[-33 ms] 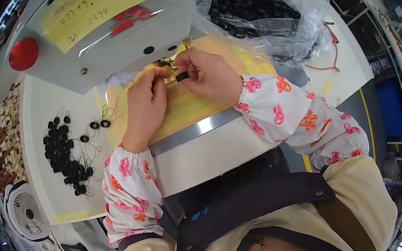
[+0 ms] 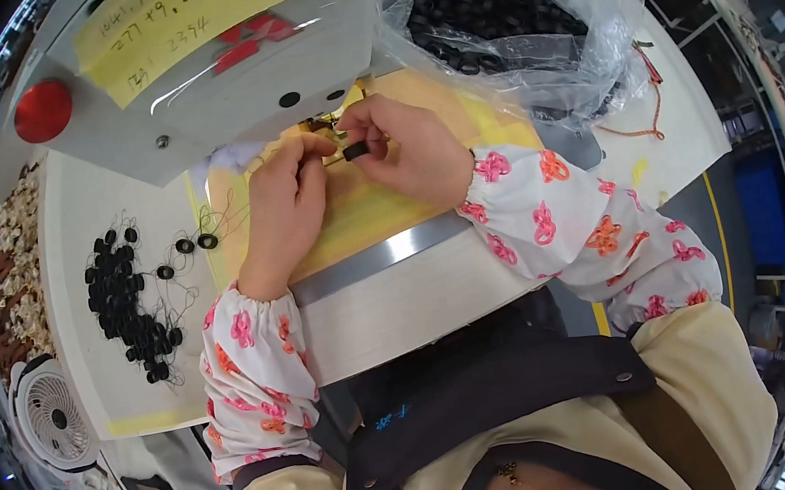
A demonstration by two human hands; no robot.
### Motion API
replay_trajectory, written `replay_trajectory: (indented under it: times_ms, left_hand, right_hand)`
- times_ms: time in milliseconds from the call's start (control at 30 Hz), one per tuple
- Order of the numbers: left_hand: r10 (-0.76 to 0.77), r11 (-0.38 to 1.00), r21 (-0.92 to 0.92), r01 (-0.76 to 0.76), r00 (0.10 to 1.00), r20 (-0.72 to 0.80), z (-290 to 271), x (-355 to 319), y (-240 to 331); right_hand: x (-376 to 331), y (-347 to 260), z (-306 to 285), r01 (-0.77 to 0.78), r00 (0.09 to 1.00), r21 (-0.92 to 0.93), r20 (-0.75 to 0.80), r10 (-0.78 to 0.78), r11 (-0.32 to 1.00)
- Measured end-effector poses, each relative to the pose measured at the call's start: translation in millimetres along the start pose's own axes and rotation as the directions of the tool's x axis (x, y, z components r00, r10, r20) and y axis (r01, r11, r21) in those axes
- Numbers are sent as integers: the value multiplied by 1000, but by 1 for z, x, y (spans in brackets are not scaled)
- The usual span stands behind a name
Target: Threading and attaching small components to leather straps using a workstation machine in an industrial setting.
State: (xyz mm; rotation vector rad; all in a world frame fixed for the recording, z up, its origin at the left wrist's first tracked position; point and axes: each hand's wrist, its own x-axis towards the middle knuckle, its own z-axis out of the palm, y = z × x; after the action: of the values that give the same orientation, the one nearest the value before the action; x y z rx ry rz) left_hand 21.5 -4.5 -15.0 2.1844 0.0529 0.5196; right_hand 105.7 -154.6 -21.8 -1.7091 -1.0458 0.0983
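At the needle area (image 2: 336, 127) of a grey sewing machine (image 2: 129, 135), both hands work close together over a yellow-covered work plate (image 2: 349, 213). My right hand (image 2: 418, 152) is closed, with a small black ring (image 2: 355, 151) held against its curled fingers. Just left of it, my left hand (image 2: 280, 188) has thumb and fingertips pinched together; whatever lies between them is too small to make out. Black rings joined by thin threads (image 2: 117, 296) are heaped on the white table to the left, and a few trail toward the left hand.
Behind my right hand sits an open clear plastic bag (image 2: 619, 51) full of black rings. An orange cord (image 2: 639, 133) lies on the table at right. A white fan (image 2: 53, 416) stands at the left table edge. The machine carries a red button (image 2: 43, 111).
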Motion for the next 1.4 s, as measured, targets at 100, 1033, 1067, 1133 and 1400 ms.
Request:
replay_trajectory:
  times_ms: [100,1033,1067,1133,1400]
  left_hand:
    - [-112,991,-64,119,987,112,0,-3,6]
    - [-169,985,55,166,983,64,9,0,-6]
    - [-137,988,75,135,991,13,11,0,-8]
    - [-146,984,102,145,989,8,14,2,-5]
    - [-189,952,232,200,980,-67,14,13,-4]
  right_hand:
    - [-6,-2,4,63,998,-43,13,-63,997]
    - [11,11,-5,-130,990,-36,48,131,991]
    - [12,13,-4,-137,989,-33,49,138,990]
    - [13,16,-3,-98,995,-51,13,99,994]
    - [17,22,-2,2,999,-179,-40,-9,984]
